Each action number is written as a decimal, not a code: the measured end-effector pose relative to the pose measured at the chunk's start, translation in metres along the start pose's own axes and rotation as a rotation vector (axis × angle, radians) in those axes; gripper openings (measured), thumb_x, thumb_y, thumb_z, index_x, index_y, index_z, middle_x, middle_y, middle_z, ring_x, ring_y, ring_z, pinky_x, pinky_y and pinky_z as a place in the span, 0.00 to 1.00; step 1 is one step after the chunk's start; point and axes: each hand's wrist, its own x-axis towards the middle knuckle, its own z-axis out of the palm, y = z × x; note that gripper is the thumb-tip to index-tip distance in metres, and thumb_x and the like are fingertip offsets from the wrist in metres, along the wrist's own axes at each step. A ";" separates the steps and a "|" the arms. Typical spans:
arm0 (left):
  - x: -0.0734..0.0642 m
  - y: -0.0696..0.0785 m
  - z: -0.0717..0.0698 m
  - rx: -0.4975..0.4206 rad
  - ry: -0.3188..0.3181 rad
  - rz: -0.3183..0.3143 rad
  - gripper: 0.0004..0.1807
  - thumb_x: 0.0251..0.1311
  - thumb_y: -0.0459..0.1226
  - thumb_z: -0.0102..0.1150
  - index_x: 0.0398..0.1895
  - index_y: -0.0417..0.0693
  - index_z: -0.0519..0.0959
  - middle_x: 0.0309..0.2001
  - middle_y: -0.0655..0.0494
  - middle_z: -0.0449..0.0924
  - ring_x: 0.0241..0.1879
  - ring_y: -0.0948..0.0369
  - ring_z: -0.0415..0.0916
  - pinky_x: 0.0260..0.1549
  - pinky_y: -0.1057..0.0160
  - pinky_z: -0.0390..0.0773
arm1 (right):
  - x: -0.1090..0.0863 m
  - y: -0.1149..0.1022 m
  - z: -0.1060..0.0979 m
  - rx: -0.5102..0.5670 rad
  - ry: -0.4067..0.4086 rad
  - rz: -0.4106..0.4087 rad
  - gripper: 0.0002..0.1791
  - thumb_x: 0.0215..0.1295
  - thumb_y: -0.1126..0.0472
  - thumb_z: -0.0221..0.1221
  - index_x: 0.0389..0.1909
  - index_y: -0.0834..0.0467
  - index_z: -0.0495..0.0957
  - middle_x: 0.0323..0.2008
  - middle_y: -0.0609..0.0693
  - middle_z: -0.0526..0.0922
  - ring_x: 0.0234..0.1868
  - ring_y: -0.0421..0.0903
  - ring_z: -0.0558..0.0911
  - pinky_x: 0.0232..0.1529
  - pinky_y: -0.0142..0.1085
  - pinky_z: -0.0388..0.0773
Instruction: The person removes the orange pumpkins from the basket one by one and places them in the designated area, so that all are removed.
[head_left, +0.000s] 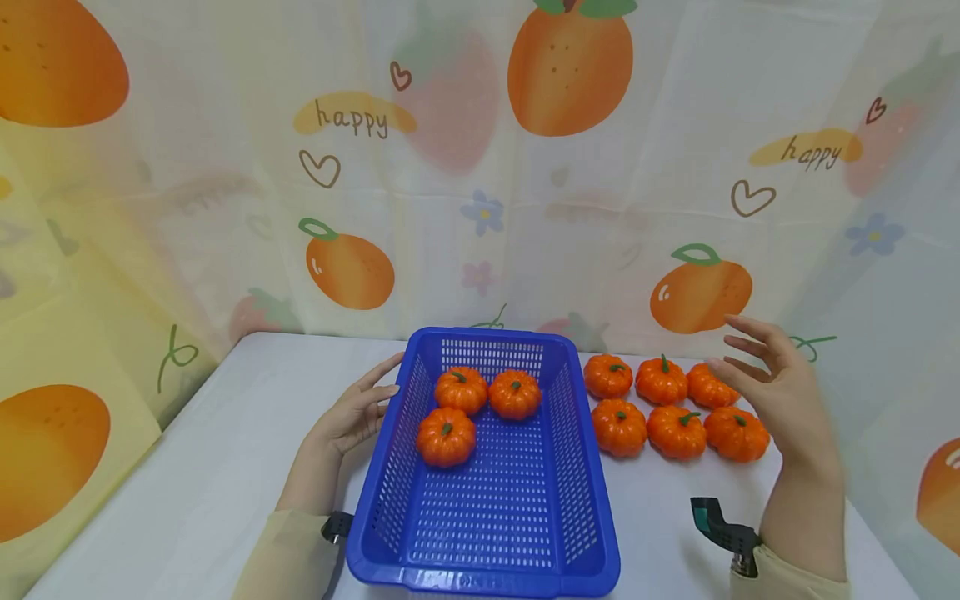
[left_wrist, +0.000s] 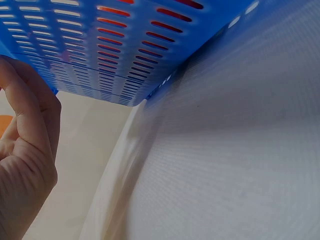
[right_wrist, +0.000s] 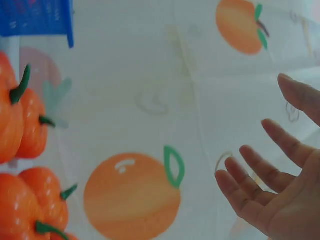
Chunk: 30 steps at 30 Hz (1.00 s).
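Observation:
A blue plastic basket (head_left: 517, 508) with slotted walls stands on the white table. Three small orange pumpkins (head_left: 446, 437) with green stems lie inside it, toward its far left part. My left hand (head_left: 356, 417) is at the basket's left side, fingertips right at the rim, fingers loosely bent. To the basket's right, more pumpkins (head_left: 678, 432) sit in two rows of three. Over the right end of these rows my right hand (head_left: 783, 392) hovers with spread, relaxed fingers and nothing in them. It partly hides the far right pumpkin (head_left: 708, 387) in the head view.
A pale curtain (head_left: 540, 233) printed with fruit, hearts and words hangs behind the table. The white tabletop (head_left: 187, 467) extends to the left of the basket. A dark wrist mount (head_left: 723, 529) sticks out from my right sleeve.

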 end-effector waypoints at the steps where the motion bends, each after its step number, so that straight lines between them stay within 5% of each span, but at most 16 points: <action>1: 0.000 0.000 0.000 0.000 0.000 0.002 0.37 0.73 0.31 0.43 0.80 0.55 0.44 0.45 0.60 0.83 0.33 0.65 0.85 0.34 0.69 0.86 | 0.001 -0.006 0.002 0.015 -0.007 -0.011 0.32 0.66 0.61 0.62 0.70 0.47 0.67 0.59 0.29 0.67 0.51 0.26 0.74 0.42 0.14 0.77; 9: 0.006 -0.007 -0.007 -0.024 0.019 0.013 0.34 0.74 0.31 0.42 0.79 0.57 0.48 0.45 0.59 0.84 0.33 0.64 0.85 0.32 0.69 0.86 | 0.020 -0.057 0.027 0.162 -0.063 -0.137 0.30 0.63 0.66 0.63 0.67 0.52 0.70 0.60 0.40 0.72 0.56 0.37 0.75 0.47 0.18 0.79; 15: 0.007 -0.010 -0.009 -0.027 0.012 0.014 0.35 0.73 0.31 0.43 0.79 0.57 0.48 0.46 0.58 0.83 0.35 0.64 0.85 0.34 0.68 0.86 | 0.033 -0.088 0.060 0.252 -0.178 -0.215 0.28 0.64 0.66 0.62 0.66 0.54 0.71 0.63 0.45 0.72 0.61 0.43 0.73 0.57 0.23 0.76; 23: 0.008 -0.011 -0.010 -0.024 0.004 0.026 0.35 0.73 0.31 0.44 0.80 0.56 0.47 0.44 0.59 0.83 0.34 0.64 0.85 0.33 0.69 0.86 | 0.044 -0.111 0.113 0.337 -0.372 -0.233 0.29 0.64 0.64 0.64 0.65 0.55 0.70 0.67 0.48 0.70 0.67 0.49 0.71 0.67 0.53 0.72; 30: 0.009 -0.013 -0.010 -0.023 0.018 0.027 0.36 0.72 0.31 0.46 0.79 0.56 0.48 0.45 0.58 0.83 0.35 0.64 0.85 0.34 0.69 0.86 | 0.048 -0.113 0.155 0.397 -0.542 -0.158 0.27 0.64 0.61 0.63 0.64 0.50 0.71 0.68 0.49 0.70 0.67 0.53 0.72 0.67 0.55 0.73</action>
